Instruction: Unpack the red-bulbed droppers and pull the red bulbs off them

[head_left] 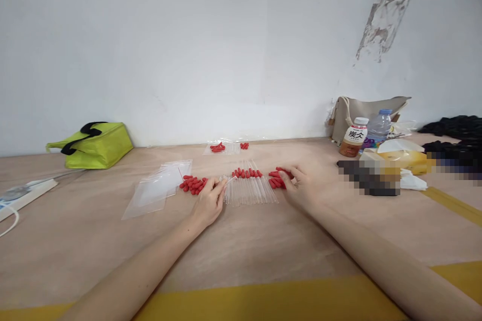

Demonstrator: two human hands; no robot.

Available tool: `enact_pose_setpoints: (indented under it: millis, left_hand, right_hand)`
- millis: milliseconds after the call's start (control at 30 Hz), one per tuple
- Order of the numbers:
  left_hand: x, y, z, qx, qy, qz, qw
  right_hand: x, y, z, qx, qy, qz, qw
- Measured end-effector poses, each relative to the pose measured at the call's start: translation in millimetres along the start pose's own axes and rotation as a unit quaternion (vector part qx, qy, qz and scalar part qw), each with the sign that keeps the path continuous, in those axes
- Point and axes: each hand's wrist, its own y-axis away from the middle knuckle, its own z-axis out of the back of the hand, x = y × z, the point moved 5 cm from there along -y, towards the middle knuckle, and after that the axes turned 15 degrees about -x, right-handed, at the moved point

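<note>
My left hand (208,204) is closed in a pinch on a thin clear tube (230,178), which points toward the right. Beside that hand, on its left, lies a pile of small red rubber bulbs (191,185). My right hand (300,189) rests at a second pile of red bulbs (276,180), thumb and fingers curled round one of them at the top. Between the hands spreads a row of thin clear tubes (248,193) lying side by side. Several have a red bulb (247,173) on the far end.
Clear plastic bags (150,193) lie to the left. Near the wall is a bag with red-tipped pieces (217,148). A lime green bag (100,145) and a power strip (28,198) are farther left. On the right stand bottles (354,138) and a tissue pack (404,160).
</note>
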Motion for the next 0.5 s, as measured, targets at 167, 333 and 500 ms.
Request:
enact_pose_setpoints:
  millis: [167,333,500]
  left_hand:
    - [-6,-6,-9.4,-0.023,0.003,-0.021,1.000]
    - [-11,-9,-15.1,-0.033,0.017,-0.033,0.999]
    - [-13,-6,-22.3,0.003,0.022,-0.075,0.997]
  right_hand:
    - [-44,-19,4,-0.030,0.030,-0.105,0.994]
    - [-67,-22,4,-0.005,0.014,-0.187,0.982]
    - [-71,-19,-2,0.044,0.032,-0.211,0.976]
